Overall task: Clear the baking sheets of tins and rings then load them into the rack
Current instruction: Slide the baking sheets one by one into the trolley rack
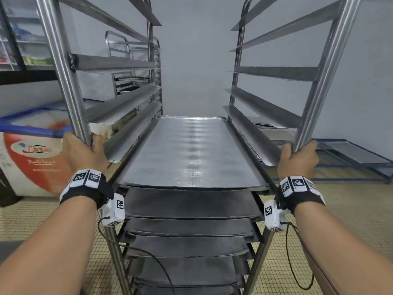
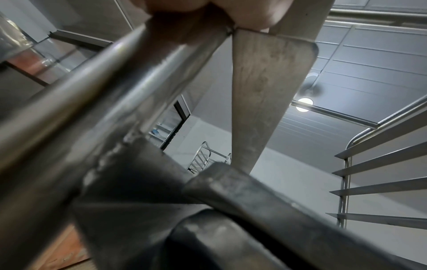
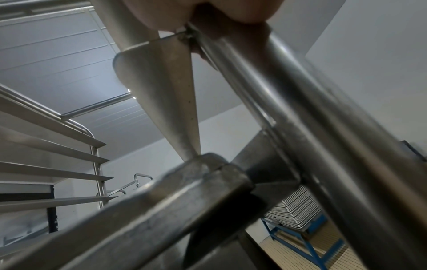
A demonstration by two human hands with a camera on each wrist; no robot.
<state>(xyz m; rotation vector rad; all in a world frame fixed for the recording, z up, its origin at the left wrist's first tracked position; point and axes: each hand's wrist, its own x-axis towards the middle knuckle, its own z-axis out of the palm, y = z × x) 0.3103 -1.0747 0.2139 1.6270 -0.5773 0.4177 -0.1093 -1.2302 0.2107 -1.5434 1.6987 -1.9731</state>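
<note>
Left hand (image 1: 84, 152) and right hand (image 1: 297, 159) each wrap a rack (image 1: 63, 67) post — fingertips hidden; lower baking sheets (image 1: 191, 150) shadowed, cut off.

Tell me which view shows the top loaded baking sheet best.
Head view: the top baking sheet lies in full on the rack's runners, bare, with other sheets below. Both wrist views show only close-up posts, runners and blurred metal edges; no sheet surface can be made out.
</note>
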